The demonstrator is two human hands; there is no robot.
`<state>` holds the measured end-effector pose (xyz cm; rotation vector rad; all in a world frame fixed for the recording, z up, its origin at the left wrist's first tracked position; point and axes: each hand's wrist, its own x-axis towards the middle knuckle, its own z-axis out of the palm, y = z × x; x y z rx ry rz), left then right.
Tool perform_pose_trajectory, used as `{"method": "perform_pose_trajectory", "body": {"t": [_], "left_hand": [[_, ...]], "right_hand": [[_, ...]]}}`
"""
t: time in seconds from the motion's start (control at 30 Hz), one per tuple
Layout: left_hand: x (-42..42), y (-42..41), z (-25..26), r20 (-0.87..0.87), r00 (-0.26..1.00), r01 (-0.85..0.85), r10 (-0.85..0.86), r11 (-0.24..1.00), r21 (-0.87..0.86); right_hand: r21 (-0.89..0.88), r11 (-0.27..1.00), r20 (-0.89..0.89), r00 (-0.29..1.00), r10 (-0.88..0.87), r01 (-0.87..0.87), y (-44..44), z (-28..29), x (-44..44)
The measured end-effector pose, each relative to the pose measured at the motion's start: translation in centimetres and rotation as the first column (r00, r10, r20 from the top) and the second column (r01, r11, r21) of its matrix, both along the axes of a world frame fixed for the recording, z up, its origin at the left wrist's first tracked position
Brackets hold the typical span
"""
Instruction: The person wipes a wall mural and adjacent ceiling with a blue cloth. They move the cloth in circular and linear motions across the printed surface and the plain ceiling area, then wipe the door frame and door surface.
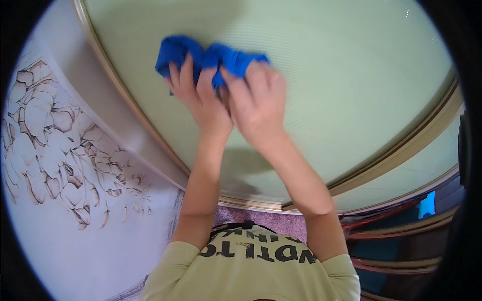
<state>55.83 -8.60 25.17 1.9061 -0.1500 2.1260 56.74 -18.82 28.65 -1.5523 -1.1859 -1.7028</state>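
A crumpled blue cloth (233,60) is pressed against a pale green, finely ribbed door panel (357,82). Fingers spread, my left hand (199,94) lies on the left half of the cloth and holds it to the surface. My right hand (260,101) grips the cloth's right part with bent fingers, close beside the left. The fingers look a little blurred, and cloth hides some of their tips. Both forearms reach up from the panel's lower edge.
A gold-coloured metal frame (406,154) edges the panel, with a second pale panel (406,184) beyond it. At left is a white wall (124,256) with a flower drawing. Curved rails (399,263) and a bright blue object (427,205) are at lower right. Pinkish flooring (263,222) shows below.
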Motion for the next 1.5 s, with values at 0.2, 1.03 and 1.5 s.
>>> {"method": "perform_pose_trajectory", "body": {"t": [0.2,1.03,1.5], "left_hand": [[-1.0,2.8,-11.6,-0.149,0.988,-0.051,0.041,0.996,-0.066],[-5.1,8.4,-13.0,-0.384,0.908,-0.246,0.165,0.953,-0.174],[-3.6,-3.6,-2.3,-0.275,0.959,0.092,-0.073,0.994,0.056]], "right_hand": [[-0.135,0.991,-0.123,0.992,0.008,-0.024,1.2,-9.0,-1.3],[-0.322,0.943,-0.212,0.977,0.017,-0.086,8.3,-10.3,-2.6],[0.019,0.993,-0.218,0.97,-0.107,0.114,-4.2,-3.0,-1.4]]}}
